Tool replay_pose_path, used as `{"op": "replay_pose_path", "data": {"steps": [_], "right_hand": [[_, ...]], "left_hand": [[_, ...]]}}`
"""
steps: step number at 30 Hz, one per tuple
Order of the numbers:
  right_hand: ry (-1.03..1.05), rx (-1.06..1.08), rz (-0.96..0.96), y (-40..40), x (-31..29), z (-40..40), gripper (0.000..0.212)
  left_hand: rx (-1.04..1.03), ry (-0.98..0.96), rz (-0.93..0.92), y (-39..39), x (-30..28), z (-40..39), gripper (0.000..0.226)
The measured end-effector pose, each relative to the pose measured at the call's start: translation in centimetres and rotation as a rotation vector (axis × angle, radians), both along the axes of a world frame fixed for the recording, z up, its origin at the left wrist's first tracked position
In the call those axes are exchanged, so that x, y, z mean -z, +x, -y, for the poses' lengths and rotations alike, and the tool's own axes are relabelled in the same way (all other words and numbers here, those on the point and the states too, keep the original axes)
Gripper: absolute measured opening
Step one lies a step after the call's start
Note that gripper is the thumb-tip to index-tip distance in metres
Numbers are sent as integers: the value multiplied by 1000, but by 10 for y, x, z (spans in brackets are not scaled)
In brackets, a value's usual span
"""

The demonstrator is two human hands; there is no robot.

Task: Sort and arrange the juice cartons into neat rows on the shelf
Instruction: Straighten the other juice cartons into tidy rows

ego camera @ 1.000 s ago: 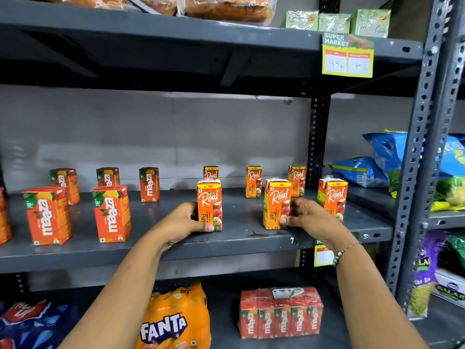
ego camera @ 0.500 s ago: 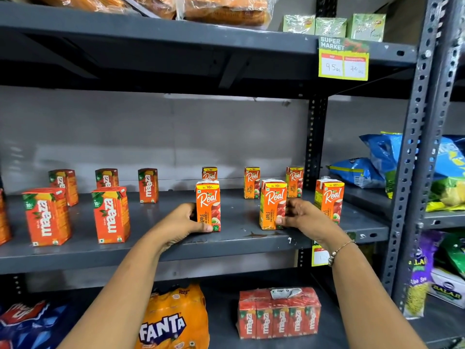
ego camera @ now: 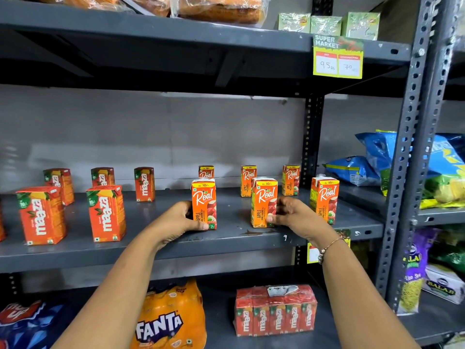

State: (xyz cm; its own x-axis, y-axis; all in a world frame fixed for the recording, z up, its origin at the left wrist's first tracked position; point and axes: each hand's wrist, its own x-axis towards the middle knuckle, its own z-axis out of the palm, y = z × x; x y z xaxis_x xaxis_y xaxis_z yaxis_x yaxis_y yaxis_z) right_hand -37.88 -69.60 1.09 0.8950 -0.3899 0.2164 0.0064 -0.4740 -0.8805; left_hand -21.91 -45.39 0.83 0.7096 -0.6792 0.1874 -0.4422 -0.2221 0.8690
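Note:
On the grey middle shelf (ego camera: 156,245) stand orange Real apple cartons and red Maaza cartons, all upright. My left hand (ego camera: 176,220) grips the front-left Real carton (ego camera: 204,200) from its left side. My right hand (ego camera: 294,217) holds the front-middle Real carton (ego camera: 264,197) from its right side. A third front Real carton (ego camera: 325,197) stands free at the right. Three more Real cartons (ego camera: 248,180) line the back. Two Maaza cartons (ego camera: 107,212) stand in front at the left, with three Maaza cartons (ego camera: 144,183) behind them.
A dark upright post (ego camera: 310,137) bounds the shelf at the right, with blue snack bags (ego camera: 357,170) beyond it. Below lie a Fanta pack (ego camera: 168,321) and a wrapped Maaza multipack (ego camera: 275,311). The upper shelf carries a price tag (ego camera: 338,57).
My right hand has slid the middle front Real carton slightly left, toward the carton in my left hand. The left hand and its carton have stayed in place.

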Motion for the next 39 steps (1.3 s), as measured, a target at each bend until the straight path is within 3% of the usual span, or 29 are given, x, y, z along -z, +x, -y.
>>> {"op": "replay_pose_path", "data": {"steps": [28,39], "right_hand": [[-37,29,22,1,5,2,32],[-53,40,14,-2,3,-2,32]], "left_hand": [[5,3,-8,5,3,0,43],[16,-7,-23,6,3,0,36]]}}
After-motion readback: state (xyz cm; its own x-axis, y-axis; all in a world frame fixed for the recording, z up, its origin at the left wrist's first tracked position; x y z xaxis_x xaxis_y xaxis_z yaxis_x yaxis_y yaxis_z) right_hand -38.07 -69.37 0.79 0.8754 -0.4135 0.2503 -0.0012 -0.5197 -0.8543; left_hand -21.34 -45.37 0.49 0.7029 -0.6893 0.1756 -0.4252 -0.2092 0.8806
